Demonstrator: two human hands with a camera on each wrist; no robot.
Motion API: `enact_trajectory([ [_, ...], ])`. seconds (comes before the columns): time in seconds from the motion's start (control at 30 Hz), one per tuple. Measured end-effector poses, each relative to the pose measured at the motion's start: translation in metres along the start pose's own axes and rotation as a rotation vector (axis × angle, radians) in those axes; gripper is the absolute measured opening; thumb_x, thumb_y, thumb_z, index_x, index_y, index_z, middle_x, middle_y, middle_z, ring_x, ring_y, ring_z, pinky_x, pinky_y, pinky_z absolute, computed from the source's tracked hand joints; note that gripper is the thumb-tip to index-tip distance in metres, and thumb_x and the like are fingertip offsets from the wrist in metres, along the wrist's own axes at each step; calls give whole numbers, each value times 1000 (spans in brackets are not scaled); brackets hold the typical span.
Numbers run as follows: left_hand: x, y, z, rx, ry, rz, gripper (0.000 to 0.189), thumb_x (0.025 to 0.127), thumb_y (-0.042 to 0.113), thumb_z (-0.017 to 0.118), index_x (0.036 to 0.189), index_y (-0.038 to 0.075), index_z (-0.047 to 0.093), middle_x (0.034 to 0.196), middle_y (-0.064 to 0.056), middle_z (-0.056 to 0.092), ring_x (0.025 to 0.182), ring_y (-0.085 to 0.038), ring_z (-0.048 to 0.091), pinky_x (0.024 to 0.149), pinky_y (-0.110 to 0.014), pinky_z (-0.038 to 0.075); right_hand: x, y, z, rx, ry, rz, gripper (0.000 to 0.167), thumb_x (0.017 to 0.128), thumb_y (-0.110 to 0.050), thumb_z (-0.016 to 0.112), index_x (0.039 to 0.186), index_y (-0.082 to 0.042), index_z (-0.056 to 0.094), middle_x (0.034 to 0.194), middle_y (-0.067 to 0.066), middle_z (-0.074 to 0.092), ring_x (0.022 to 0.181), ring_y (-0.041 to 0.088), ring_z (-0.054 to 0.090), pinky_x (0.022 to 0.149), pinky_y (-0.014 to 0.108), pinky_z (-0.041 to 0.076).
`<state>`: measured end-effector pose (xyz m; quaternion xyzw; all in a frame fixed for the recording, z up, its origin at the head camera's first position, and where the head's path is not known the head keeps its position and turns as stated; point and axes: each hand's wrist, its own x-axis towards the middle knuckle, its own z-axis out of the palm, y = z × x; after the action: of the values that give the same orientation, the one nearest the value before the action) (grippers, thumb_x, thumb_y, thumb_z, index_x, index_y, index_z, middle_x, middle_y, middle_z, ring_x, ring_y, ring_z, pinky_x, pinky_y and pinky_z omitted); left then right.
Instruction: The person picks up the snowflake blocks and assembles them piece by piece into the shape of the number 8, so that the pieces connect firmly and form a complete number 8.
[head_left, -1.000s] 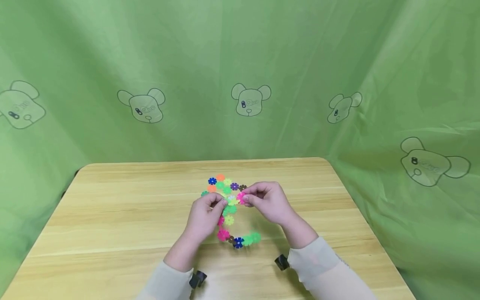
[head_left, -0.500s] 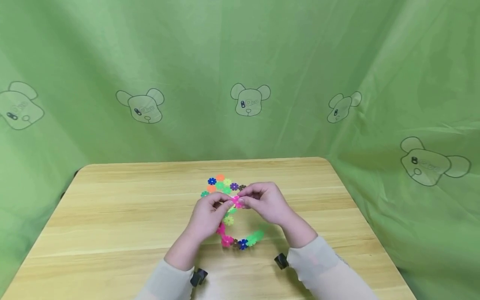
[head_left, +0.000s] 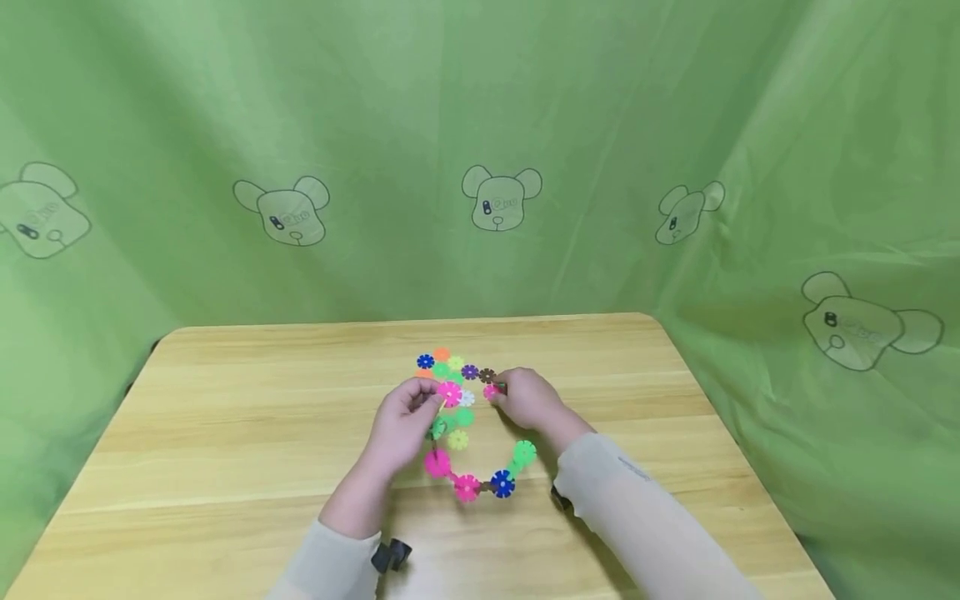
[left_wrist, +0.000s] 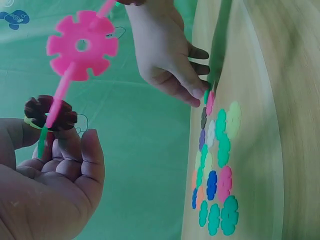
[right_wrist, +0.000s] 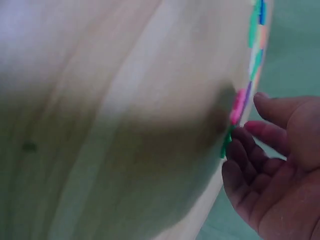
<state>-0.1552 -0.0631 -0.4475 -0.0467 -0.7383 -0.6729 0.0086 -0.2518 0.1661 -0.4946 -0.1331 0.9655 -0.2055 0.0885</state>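
Note:
My left hand (head_left: 403, 421) pinches one end of a chain of interlocking flower-shaped plastic discs. By its fingertips is a pink disc (head_left: 450, 394); in the left wrist view a dark brown disc (left_wrist: 62, 117) and a larger pink disc (left_wrist: 82, 46) show beyond the fingers. The chain curves down through a blue disc (head_left: 503, 484) to a bright green disc (head_left: 525, 452) at its free end. My right hand (head_left: 531, 398) is lowered to the loose discs, fingertips right at a green disc (right_wrist: 227, 142) beside a pink one (right_wrist: 238, 106). Its thumb stands apart from the fingers.
Several loose discs lie in a cluster on the wooden table (head_left: 225, 433), among them a purple disc (head_left: 469, 372), a brown disc (head_left: 487, 376) and a yellow disc (head_left: 457, 439). A green curtain (head_left: 390, 267) hangs behind the table and along its sides.
Both hands came together at the pink disc, then parted. The pink disc now stays at my left hand with the chain, whose free end has swung. My right hand moved to the loose discs.

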Motion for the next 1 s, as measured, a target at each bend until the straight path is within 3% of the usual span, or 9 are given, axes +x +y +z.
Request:
enact_trajectory([
  [0.07,0,0,0,-11,-3,-6,15,104,3,59,114,-7,66,99,-15,69,77,-16,57,68,-21,53,2,-1,2,-68,9,34,28,102,-28,73,114,-3,77,115,15,75,108,34,70,103,52,54],
  [0.13,0,0,0,-20,-4,-15,14,104,2,59,113,-7,66,98,-14,69,76,-15,57,68,-21,52,2,-2,4,-106,20,57,24,101,-30,74,101,-6,78,105,9,74,97,29,70,95,49,57],
  [0.3,0,1,0,-36,9,-34,13,104,2,58,111,-5,65,88,-6,65,72,-16,55,63,-21,50,1,-5,5,-162,36,55,20,100,-29,76,90,-12,77,93,2,71,85,22,67,84,44,60],
  [0.43,0,2,-2,-50,19,-36,13,104,2,57,110,-6,65,87,-6,65,71,-14,56,63,-21,50,-3,-9,4,-147,6,15,9,97,-20,78,98,-11,78,95,2,73,89,23,69,87,45,60],
  [0.57,1,3,-2,-64,25,-27,12,104,1,57,109,-6,65,92,-10,67,71,-13,55,63,-21,51,-7,-10,4,-106,-29,-36,20,96,-13,77,116,-8,78,109,8,74,106,30,70,98,48,57],
  [0.7,0,3,-2,-57,19,-16,12,103,1,58,109,-7,65,94,-10,68,74,-14,56,66,-23,53,-11,-8,5,-74,-67,-33,15,95,-13,79,109,-6,77,100,5,69,95,25,67,93,45,58],
  [0.87,-1,1,-3,-47,11,-19,13,104,2,59,110,-6,66,96,-12,69,74,-14,57,67,-23,53,-19,-5,-3,169,-81,-33,13,93,-7,80,88,-9,68,83,1,64,75,18,61,72,33,58],
  [1.0,-1,-1,-4,-38,-3,-15,13,104,1,58,111,-7,66,100,-13,70,78,-15,59,71,-22,54,-33,-16,-23,434,-1,-99,7,92,0,78,95,-4,74,86,4,69,78,18,63,71,26,57],
])
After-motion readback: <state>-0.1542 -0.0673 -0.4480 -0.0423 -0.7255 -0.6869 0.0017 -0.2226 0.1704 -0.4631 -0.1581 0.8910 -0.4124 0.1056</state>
